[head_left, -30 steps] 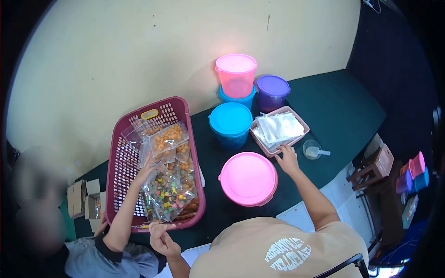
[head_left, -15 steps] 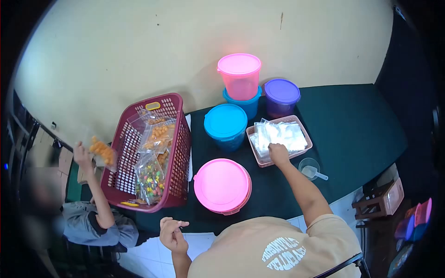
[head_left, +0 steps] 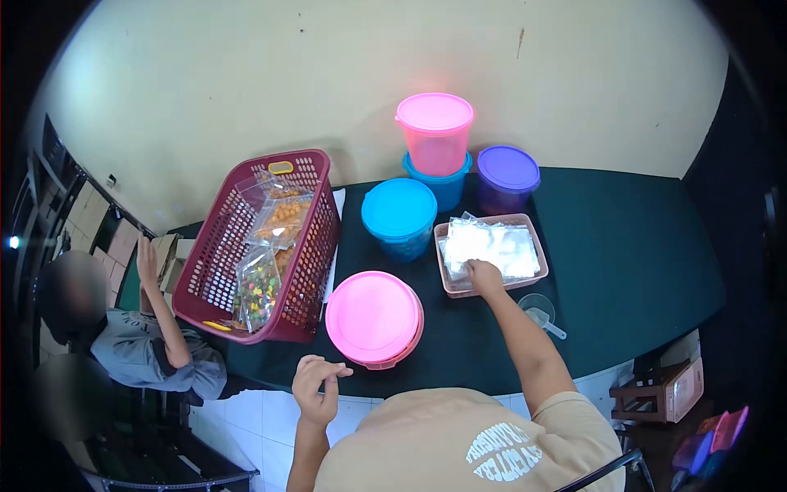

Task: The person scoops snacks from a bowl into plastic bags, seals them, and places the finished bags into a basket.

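Note:
My right hand (head_left: 485,277) reaches over the pink tray (head_left: 543,261), its fingers closed on the near left edge of a stack of clear plastic bags (head_left: 494,248). My left hand (head_left: 316,387) is raised at the table's front edge, fingers loosely bent and apart, with nothing visible in it. Closest to it stands a tub with a pink lid (head_left: 371,316), which it does not appear to touch. A clear cup (head_left: 537,303) with a white scoop (head_left: 554,329) sits right of my right wrist.
The maroon basket (head_left: 305,283) on the left holds several bags of orange snacks (head_left: 284,220) and a bag of colourful pieces (head_left: 258,287). Behind are a blue-lidded tub (head_left: 399,210), a pink tub (head_left: 437,135) stacked on another blue one, and a purple tub (head_left: 508,176). A co-worker (head_left: 156,348) sits left.
The co-worker's bag of orange snacks, held beside the basket earlier, is out of sight, and their hands are raised. My view has shifted slightly. My right hand stays at the bags.

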Tool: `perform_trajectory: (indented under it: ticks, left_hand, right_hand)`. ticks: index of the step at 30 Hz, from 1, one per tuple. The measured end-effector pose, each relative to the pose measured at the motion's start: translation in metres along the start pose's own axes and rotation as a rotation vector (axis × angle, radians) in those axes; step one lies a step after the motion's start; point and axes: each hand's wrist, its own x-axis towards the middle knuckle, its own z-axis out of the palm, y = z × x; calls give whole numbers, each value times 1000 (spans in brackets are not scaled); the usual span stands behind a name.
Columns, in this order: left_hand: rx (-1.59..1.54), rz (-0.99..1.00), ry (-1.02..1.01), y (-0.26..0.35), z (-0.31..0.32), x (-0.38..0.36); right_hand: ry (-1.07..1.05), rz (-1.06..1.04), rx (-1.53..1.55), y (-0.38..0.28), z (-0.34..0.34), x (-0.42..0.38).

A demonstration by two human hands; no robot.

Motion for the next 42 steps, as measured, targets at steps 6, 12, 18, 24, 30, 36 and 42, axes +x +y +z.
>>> perform_trajectory:
  ticks: [6, 12, 18, 24, 30, 36, 42]
  left_hand:
    - [-454, -528, -87, -4, 35, -11]
    - [-506, -688, -127, -10, 74, 8]
    - [-757, -776, -148, -17, 101, 18]
    - [-1054, -901, -142, -31, 110, 15]
    - [-851, -657, -24, -10, 98, 22]
    - [-824, -622, -96, 17, 95, 29]
    - [-781, -680, -195, 15, 87, 28]
  right_hand:
    - [557, 325, 1792, -37, -81, -26]
    - [156, 339, 2139, -86, -135, -79]
    - [46, 395, 2193, -104, -149, -107]
    - [177, 221, 2080, -86, -130, -107]
    - [311, -148, 1172, -111, -104, -141]
    - [-68, -441, 866, -172, -134, -157]
    - [-133, -438, 783, -175, -133, -157]
